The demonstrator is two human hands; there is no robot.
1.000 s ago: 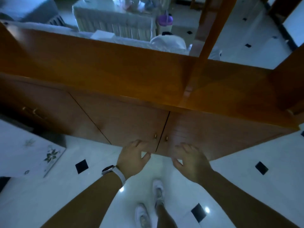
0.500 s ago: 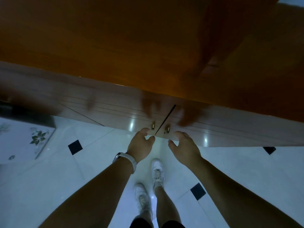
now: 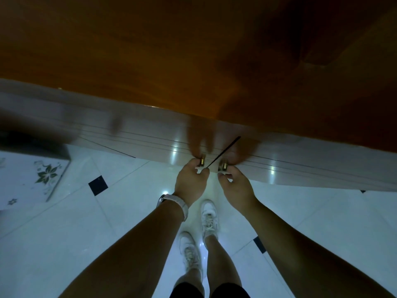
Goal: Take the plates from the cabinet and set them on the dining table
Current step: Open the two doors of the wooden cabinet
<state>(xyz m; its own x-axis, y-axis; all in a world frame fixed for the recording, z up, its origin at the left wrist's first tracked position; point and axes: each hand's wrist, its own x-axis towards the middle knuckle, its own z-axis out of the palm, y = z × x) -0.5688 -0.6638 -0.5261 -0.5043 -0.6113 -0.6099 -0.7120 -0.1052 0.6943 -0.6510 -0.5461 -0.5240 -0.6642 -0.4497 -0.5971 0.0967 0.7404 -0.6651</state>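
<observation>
— Polished brown wood fills the upper half: the cabinet (image 3: 150,61) is seen from above, its glossy double doors (image 3: 279,168) shut, the seam between them running toward one o'clock.

— And the plates?

— None are seen. They are presumably shut away behind those doors; the dining table is not in view either.

— White tile below, then.

— The floor (image 3: 64,244) is spread from three o'clock round to nine, black diamond insets scattered across it. A flower-patterned white panel (image 3: 28,181) is caught at nine o'clock.

— Now the hands.

— Both are brought to the seam at centre. The left hand (image 3: 190,181), a pale band worn on its wrist, is pinched on the left brass knob (image 3: 202,162); the right hand (image 3: 235,186) is pinched on the right brass knob (image 3: 224,167). Fingers are closed around each knob, thumbs beneath.

— Why both together?

— A mirrored grip is taken, it is judged, so that the two leaves can be swung apart at once. White shoes are planted back at six o'clock, leaving room for the doors to clear.
</observation>
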